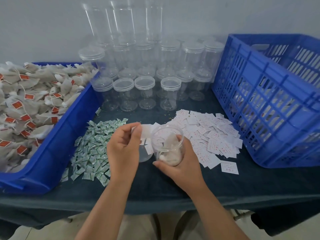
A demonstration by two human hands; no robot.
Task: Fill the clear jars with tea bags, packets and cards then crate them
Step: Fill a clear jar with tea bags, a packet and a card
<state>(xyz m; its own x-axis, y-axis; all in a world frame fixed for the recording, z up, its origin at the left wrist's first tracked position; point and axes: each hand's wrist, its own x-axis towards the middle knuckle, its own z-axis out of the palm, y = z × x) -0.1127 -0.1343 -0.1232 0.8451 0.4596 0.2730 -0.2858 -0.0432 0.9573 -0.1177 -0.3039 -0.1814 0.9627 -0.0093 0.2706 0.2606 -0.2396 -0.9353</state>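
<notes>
My right hand (180,163) grips an open clear jar (167,144) tilted toward me, with tea bags inside it. My left hand (123,146) pinches a white card (146,131) just left of the jar's mouth. A clear lid (145,153) lies on the cloth between my hands, partly hidden. Green-and-white packets (93,148) are heaped to the left. White cards with red print (213,135) are spread to the right. A blue tray (69,135) at left is piled with tea bags (29,103). Empty lidded jars (147,90) stand behind.
A large blue slotted crate (270,104) stands at the right, with filled jars dimly visible through its wall. Taller stacked jars (124,21) rise against the grey wall. The table's dark cloth (155,184) ends at the front edge near my forearms.
</notes>
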